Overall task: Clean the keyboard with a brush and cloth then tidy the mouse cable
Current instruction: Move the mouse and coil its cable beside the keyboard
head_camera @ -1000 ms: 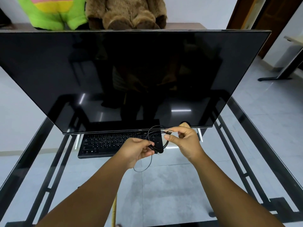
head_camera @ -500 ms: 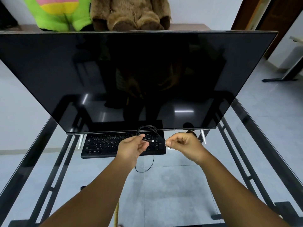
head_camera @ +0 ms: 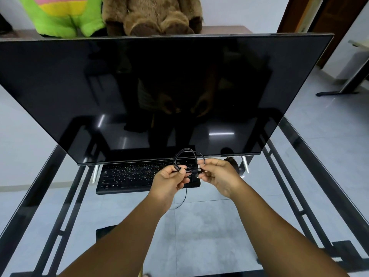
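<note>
Both hands' fingers pinched the cable [head_camera: 188,159], its coil standing upright over the keyboard [head_camera: 127,176]; mouse [head_camera: 231,162] mostly hidden behind the right hand [head_camera: 217,174].

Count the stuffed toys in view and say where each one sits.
2. A green plush toy sits behind the monitor at upper left; a brown teddy bear sits beside it, to its right. Both are cut off by the frame's top edge, so others may be hidden.

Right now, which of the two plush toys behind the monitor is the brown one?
The brown plush toy is the right one, above the monitor's middle; the green plush toy sits left of it.
</note>
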Motion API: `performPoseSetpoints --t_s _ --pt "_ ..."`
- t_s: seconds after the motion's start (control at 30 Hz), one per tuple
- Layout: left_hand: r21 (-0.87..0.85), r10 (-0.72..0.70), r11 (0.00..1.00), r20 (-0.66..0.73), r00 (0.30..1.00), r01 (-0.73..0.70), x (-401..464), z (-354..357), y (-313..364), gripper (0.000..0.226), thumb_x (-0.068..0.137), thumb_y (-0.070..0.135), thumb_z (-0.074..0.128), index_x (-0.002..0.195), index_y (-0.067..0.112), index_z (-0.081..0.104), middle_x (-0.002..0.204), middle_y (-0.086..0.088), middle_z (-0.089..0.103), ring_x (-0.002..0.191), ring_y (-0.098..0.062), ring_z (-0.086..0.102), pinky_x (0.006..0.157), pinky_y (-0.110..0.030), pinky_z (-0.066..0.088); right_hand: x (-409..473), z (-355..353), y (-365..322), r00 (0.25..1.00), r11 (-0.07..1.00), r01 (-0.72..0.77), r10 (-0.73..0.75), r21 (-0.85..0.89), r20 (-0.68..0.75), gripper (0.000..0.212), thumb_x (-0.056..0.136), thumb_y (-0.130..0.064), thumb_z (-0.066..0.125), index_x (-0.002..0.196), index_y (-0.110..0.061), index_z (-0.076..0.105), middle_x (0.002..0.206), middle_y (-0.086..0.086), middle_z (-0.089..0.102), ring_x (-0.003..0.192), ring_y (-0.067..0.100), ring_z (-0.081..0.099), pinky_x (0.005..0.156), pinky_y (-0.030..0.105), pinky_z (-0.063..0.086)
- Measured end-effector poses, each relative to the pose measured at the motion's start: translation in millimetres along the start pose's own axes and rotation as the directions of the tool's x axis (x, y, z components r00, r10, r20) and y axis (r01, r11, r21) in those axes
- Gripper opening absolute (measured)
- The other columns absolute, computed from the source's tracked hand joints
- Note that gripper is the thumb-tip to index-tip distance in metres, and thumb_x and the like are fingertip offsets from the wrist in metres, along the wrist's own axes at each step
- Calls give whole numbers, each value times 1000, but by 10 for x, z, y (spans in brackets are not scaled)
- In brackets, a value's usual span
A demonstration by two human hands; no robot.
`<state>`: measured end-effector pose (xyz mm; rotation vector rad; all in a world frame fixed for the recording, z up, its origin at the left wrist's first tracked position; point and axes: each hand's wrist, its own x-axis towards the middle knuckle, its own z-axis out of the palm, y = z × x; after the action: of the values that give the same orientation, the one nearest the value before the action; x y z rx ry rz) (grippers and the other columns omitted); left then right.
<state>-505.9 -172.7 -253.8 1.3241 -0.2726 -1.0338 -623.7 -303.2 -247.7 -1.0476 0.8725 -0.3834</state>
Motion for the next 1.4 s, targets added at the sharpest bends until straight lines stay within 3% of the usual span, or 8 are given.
performPoseSetpoints --t_s 0.1,0.33,0.6,0.8,0.93,1.13,1.23,1.4 --pt "-1 -4 1000 9 1000 4 1 18 -26 10 92 5 60 97 9 68 88 -7 74 74 -13 64 69 -22 47 20 2 -37 1000 1000 -5 5 30 -8 9 89 -1 65 95 -3 72 82 12 71 60 19 66 58 23 55" --pt "41 -7 999 26 1000 6 14 34 -82 12 91 2 62 97 9 70 84 -5 72 81 -11 65 72 -18 49 18 -18 -98 998 999 -41 40 35 42 5 89 -1 64 87 -1 69 62 8 64 53 14 60 57 20 52" --pt "106 -85 991 50 995 80 35 70 -175 8 87 4 67 88 9 74 79 -7 69 84 -20 54 76 -26 42 92 -135 -31 993 992 -107 109 -60 40 14 84 -5 73 95 2 67 74 9 61 62 13 54 54 19 49" --pt "319 -113 938 -85 990 134 127 43 -271 30 85 14 73 114 16 63 94 -1 71 79 -9 63 68 -16 45 287 -385 150 987 966 -97 62 -239 -149 10 83 -8 75 85 -6 66 79 8 66 65 15 60 59 24 53" --pt "554 -40 818 -209 977 152 288 -103 -404 38 90 24 65 127 21 57 108 10 64 95 -7 58 65 -13 41 525 -626 265 972 858 -121 0 -499 -236 13 83 -7 74 75 -6 63 70 5 62 63 17 60 67 30 59" --pt "865 98 492 -164 982 96 517 -272 -613 56 90 32 60 142 21 42 140 0 48 124 -19 49 101 -33 42 873 -758 386 959 557 -178 -86 -811 -269 22 82 -12 68 66 -11 55 70 3 58 66 18 54 68 29 54" --pt "927 110 363 -137 984 88 595 -323 -688 66 92 35 57 150 22 28 158 3 26 144 -20 25 113 -40 31 1009 -758 431 958 452 -206 -86 -868 -272 18 83 -13 64 68 -9 56 77 10 65 68 21 59 65 31 55" --pt "977 109 188 -120 987 98 663 -400 -793 74 94 40 51 155 25 11 163 8 -2 150 -15 -1 120 -40 16 1094 -760 521 934 501 -185 -179 -846 -310 20 82 -17 72 89 -12 54 85 8 64 77 26 67 61 29 51"
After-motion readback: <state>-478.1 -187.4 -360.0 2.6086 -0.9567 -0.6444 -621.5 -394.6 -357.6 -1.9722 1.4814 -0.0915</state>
